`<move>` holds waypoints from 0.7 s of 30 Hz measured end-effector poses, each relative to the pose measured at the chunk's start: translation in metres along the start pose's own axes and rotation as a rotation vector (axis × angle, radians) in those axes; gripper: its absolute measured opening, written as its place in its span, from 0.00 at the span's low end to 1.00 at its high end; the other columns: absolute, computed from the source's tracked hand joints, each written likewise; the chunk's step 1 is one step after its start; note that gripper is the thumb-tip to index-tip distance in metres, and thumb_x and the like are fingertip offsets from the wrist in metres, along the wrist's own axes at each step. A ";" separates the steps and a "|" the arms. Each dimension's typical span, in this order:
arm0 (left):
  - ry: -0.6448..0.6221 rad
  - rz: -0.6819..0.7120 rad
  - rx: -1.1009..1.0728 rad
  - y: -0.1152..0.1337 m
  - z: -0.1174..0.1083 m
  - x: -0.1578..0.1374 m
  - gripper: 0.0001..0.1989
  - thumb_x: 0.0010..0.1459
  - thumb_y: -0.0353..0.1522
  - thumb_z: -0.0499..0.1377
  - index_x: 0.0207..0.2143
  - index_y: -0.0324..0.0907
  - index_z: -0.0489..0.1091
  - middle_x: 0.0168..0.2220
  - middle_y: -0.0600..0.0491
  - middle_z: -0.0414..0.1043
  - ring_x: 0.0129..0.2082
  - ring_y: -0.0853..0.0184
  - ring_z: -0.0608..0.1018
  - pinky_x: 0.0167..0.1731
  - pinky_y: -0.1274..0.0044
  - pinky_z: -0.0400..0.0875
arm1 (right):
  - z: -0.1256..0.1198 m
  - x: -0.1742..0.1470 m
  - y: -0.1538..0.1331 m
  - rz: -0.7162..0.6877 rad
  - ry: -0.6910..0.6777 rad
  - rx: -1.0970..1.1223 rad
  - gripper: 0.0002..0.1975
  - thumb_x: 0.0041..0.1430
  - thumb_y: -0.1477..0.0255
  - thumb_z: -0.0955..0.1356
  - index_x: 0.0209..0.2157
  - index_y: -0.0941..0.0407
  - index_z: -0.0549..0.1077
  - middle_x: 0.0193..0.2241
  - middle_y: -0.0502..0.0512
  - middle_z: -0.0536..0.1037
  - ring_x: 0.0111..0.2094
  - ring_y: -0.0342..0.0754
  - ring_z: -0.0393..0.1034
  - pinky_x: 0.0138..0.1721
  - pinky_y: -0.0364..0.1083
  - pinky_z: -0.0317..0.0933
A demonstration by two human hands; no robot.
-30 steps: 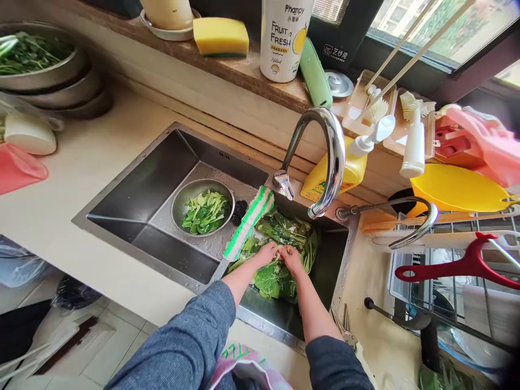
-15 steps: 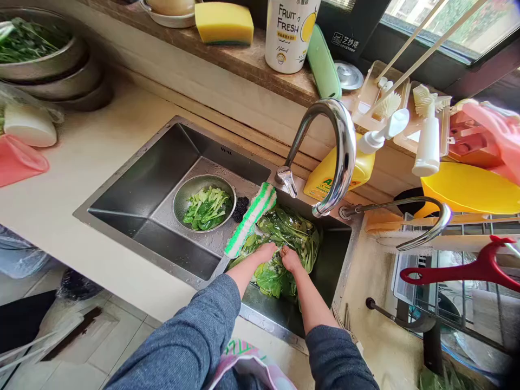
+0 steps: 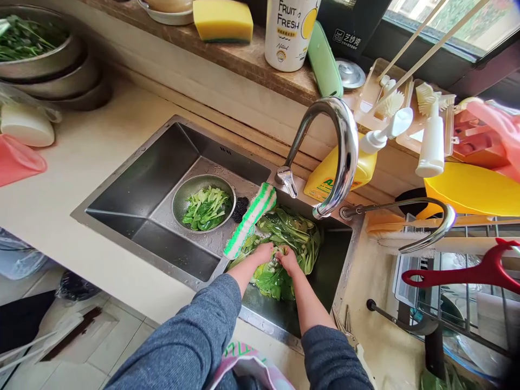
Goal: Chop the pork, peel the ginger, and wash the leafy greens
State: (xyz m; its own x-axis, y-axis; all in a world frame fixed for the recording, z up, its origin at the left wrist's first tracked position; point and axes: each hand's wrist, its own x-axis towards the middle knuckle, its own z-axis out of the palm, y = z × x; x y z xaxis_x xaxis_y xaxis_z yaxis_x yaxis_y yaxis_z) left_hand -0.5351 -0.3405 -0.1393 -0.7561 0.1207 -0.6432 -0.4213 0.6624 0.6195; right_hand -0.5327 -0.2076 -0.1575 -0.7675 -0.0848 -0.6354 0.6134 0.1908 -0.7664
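Leafy greens (image 3: 292,233) lie in water in the right basin (image 3: 331,281) of a steel sink. Over them, my left hand (image 3: 263,253) and my right hand (image 3: 287,259) are close together, fingers curled around part of the greens. Both hands look closed, though the fingertips are partly hidden by leaves and by the hands themselves. In the left basin (image 3: 142,157), a metal strainer bowl (image 3: 179,203) holds cut green pieces (image 3: 207,208). A green-and-white striped cloth (image 3: 249,221) hangs over the divider, beside my left hand.
The curved faucet (image 3: 345,141) arches above the right basin, with a thinner tap (image 3: 449,216) to its right. A black scrubber (image 3: 241,209) sits beside the bowl. A yellow soap bottle (image 3: 320,176) stands behind the sink. Stacked pots (image 3: 77,76) are at left; a red peeler (image 3: 467,271) rests over the rack.
My right hand has turned slightly and its fingers have shifted among the greens. My left hand stays nearly in place. The view has moved a little.
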 end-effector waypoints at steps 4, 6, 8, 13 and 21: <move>-0.023 0.022 0.011 0.001 0.000 -0.004 0.09 0.59 0.33 0.47 0.37 0.44 0.65 0.21 0.58 0.66 0.19 0.72 0.68 0.24 0.81 0.61 | -0.001 -0.001 -0.003 -0.049 -0.006 -0.015 0.15 0.43 0.58 0.67 0.26 0.55 0.66 0.15 0.42 0.65 0.17 0.39 0.57 0.20 0.39 0.50; -0.019 0.055 0.028 0.002 0.000 -0.006 0.10 0.60 0.33 0.45 0.36 0.44 0.65 0.21 0.58 0.66 0.20 0.72 0.68 0.25 0.81 0.60 | -0.003 -0.002 -0.004 -0.055 -0.023 -0.017 0.16 0.44 0.58 0.67 0.29 0.55 0.66 0.16 0.43 0.65 0.18 0.39 0.58 0.20 0.39 0.50; -0.009 0.085 0.054 0.002 0.000 -0.006 0.10 0.60 0.33 0.45 0.34 0.44 0.65 0.24 0.57 0.66 0.24 0.71 0.68 0.27 0.80 0.60 | -0.007 -0.001 -0.002 -0.045 -0.041 -0.026 0.18 0.42 0.58 0.68 0.31 0.55 0.66 0.16 0.43 0.66 0.18 0.40 0.60 0.19 0.39 0.50; -0.032 0.081 0.116 0.000 0.003 -0.002 0.11 0.59 0.34 0.48 0.31 0.42 0.67 0.27 0.54 0.68 0.27 0.69 0.69 0.29 0.79 0.60 | -0.012 0.008 0.005 -0.038 -0.054 -0.121 0.14 0.41 0.63 0.69 0.29 0.56 0.68 0.17 0.45 0.68 0.20 0.42 0.61 0.23 0.41 0.55; -0.001 -0.041 0.158 0.000 0.005 0.007 0.13 0.58 0.34 0.48 0.30 0.40 0.69 0.29 0.50 0.71 0.30 0.66 0.72 0.29 0.78 0.61 | -0.001 0.014 0.013 -0.034 0.030 -0.227 0.04 0.46 0.69 0.66 0.24 0.55 0.68 0.23 0.49 0.73 0.28 0.45 0.65 0.32 0.43 0.57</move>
State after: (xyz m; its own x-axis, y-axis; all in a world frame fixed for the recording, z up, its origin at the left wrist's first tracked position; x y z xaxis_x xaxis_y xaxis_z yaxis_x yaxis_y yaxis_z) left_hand -0.5384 -0.3360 -0.1460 -0.7395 0.0922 -0.6668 -0.3672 0.7750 0.5144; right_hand -0.5354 -0.2050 -0.1761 -0.7945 -0.0667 -0.6036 0.5319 0.4033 -0.7446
